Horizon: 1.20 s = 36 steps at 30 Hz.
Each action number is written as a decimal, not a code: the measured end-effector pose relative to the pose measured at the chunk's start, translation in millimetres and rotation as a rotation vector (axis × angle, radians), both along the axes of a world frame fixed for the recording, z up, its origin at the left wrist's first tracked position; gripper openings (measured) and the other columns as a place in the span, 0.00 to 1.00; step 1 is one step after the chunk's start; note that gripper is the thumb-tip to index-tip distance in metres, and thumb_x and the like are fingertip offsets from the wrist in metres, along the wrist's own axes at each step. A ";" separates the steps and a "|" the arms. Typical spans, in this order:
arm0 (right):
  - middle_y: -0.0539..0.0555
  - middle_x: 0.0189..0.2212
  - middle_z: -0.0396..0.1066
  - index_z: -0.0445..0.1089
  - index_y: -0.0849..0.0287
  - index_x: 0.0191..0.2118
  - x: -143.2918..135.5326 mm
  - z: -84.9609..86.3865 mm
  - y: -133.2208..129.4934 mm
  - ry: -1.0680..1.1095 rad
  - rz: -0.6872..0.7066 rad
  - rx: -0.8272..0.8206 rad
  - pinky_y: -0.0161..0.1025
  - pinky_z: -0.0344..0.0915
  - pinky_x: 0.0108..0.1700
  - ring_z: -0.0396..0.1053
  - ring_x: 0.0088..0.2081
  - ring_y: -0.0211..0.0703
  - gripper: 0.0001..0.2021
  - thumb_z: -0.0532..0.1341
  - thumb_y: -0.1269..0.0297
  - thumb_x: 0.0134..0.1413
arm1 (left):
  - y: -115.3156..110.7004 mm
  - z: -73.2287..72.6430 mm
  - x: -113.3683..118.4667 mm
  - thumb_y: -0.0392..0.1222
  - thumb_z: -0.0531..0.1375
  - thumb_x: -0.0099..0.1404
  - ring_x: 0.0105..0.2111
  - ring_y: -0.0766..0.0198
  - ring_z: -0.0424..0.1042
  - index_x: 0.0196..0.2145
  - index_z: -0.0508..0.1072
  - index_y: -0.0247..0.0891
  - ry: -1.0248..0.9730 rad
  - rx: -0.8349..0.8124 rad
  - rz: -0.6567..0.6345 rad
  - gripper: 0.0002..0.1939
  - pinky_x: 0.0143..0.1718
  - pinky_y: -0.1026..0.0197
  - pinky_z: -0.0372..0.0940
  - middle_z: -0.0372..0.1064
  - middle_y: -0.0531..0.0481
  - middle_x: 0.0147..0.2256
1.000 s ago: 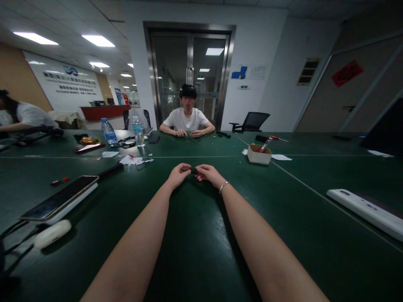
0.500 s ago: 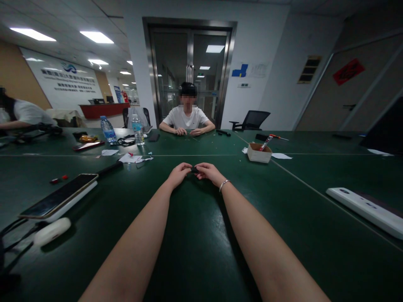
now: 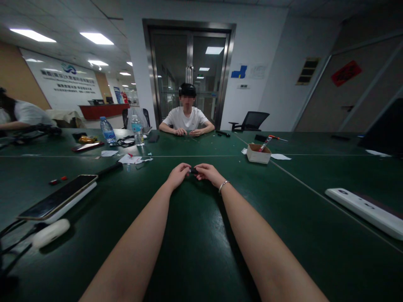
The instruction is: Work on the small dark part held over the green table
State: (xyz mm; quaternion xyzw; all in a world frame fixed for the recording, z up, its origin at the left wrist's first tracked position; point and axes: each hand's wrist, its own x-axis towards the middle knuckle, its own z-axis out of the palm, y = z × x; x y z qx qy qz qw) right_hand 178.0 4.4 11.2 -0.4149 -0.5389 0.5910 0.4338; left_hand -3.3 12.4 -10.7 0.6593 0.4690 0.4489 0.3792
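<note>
Both my hands meet over the green table (image 3: 195, 235), roughly at the middle of the view. A small black object with a light, silvery end (image 3: 193, 171) lies between them; its exact kind is too small to make out. The fingertips of my left hand (image 3: 178, 174) pinch its silvery left end. My right hand (image 3: 210, 173), with a silver bangle at the wrist, grips the black right part between thumb and fingers. My fingers hide portions of the object.
A small open box (image 3: 258, 156) stands beyond my right hand. Paper scraps (image 3: 130, 159), water bottles (image 3: 137, 131) and a phone on a white block (image 3: 59, 197) lie to the left. A white power strip (image 3: 362, 209) is at right. Another person (image 3: 187, 119) sits opposite.
A silvery part now shows between my left fingertips and the black part, where only black showed before. My hands have hardly moved; the view has shifted slightly.
</note>
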 end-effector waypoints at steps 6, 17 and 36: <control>0.53 0.22 0.73 0.70 0.66 0.38 -0.3 2.4 -2.0 -0.006 -0.002 -0.004 0.27 0.70 0.25 0.70 0.20 0.32 0.05 0.58 0.76 0.57 | -2.4 2.5 -0.2 0.42 0.57 0.58 0.28 0.67 0.65 0.42 0.72 0.39 -0.003 0.017 -0.012 0.14 0.31 0.64 0.61 0.67 0.52 0.29; 0.53 0.22 0.73 0.69 0.66 0.39 0.3 1.3 -0.6 -0.008 0.001 -0.003 0.27 0.70 0.24 0.70 0.20 0.32 0.04 0.59 0.76 0.57 | -4.1 3.3 -0.1 0.44 0.57 0.57 0.29 0.66 0.66 0.41 0.72 0.38 0.027 0.019 -0.016 0.14 0.32 0.62 0.61 0.69 0.51 0.30; 0.53 0.21 0.73 0.70 0.67 0.38 -1.4 4.3 -3.4 -0.011 -0.023 -0.007 0.27 0.70 0.24 0.70 0.19 0.32 0.05 0.58 0.78 0.58 | 0.1 -1.2 -0.8 0.42 0.59 0.55 0.36 0.63 0.69 0.40 0.73 0.38 0.008 0.038 -0.002 0.14 0.39 0.60 0.63 0.71 0.48 0.36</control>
